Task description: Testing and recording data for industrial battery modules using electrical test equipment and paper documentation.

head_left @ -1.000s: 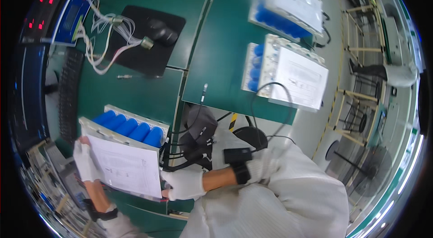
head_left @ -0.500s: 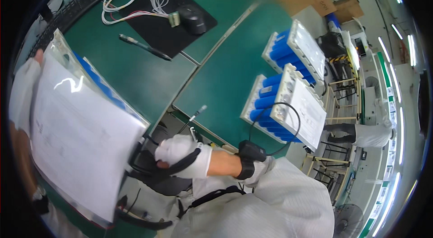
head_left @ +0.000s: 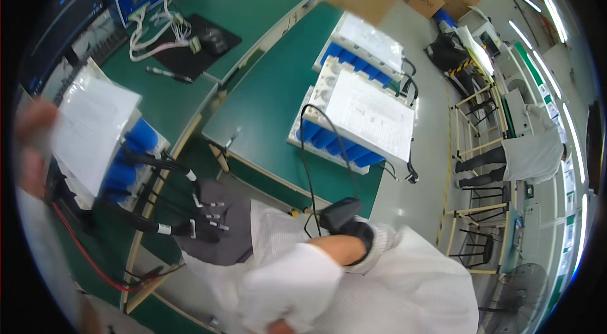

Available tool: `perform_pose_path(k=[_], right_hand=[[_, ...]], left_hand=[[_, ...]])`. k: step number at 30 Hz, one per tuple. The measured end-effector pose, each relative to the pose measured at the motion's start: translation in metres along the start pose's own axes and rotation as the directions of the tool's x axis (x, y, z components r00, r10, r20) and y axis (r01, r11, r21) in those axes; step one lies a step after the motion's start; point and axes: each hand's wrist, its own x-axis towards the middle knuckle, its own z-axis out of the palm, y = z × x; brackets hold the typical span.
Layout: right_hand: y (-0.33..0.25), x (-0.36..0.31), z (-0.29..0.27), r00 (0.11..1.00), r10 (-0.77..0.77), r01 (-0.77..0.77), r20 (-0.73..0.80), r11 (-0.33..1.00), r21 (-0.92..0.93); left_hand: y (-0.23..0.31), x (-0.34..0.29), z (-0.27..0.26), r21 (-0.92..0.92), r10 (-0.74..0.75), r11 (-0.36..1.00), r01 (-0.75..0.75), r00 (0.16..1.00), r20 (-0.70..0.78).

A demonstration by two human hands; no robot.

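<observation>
At the left, a battery pack [head_left: 136, 144] of blue cells between white plates stands on the green table, a printed sheet [head_left: 91, 125] lying over it. Beside its left edge is my left hand [head_left: 33, 141], smeared by motion; whether it touches the pack is unclear. Thick black cables [head_left: 148, 223] with white labels run from the pack toward a dark grey surface [head_left: 221, 223], where their thin ends lie. Low in the middle, over my white clothing, my right hand [head_left: 288, 293] wears a white glove. It is blurred, its fingers mostly hidden, and it is apart from the cables.
Two more battery packs [head_left: 373, 106] [head_left: 367, 40] with sheets on top stand on the right-hand green table [head_left: 253, 125]. A mouse [head_left: 215, 41], a pen [head_left: 169, 74] and white wire bundles [head_left: 158, 30] lie further back. A red cable [head_left: 88, 255] runs at lower left. Another person [head_left: 531, 157] stands at far right.
The view has shifted. My left hand is no longer at the sheet's far edge, and the pack appears smaller and farther off. My right hand has left the black cable and moved lower.
</observation>
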Motion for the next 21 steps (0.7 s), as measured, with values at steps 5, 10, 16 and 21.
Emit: perform_pose_path(k=[5,10,16,21], right_hand=[[0.048,0.063,-0.036,0.917,0.287,-0.299,0.277,0.954,0.000],[-0.004,0.138,-0.044,0.963,0.004,0.068,0.271,0.965,-0.253],[-0.062,0.185,-0.032,0.991,-0.093,0.069,0.092,0.970,0.234],[-0.074,0.201,-0.002,0.991,-0.135,0.131,-0.014,0.976,-0.172]], left_hand=[[-0.016,-0.052,0.012,-0.113,-0.213,0.944,0.311,0.832,0.513],[-0.082,-0.104,0.028,-0.738,-0.490,0.499,0.454,0.850,0.192],[-0.117,-0.106,0.089,-0.862,-0.171,-0.136,0.488,0.846,0.506],[-0.025,-0.127,0.126,-0.703,0.102,-0.062,0.708,0.705,0.701]])
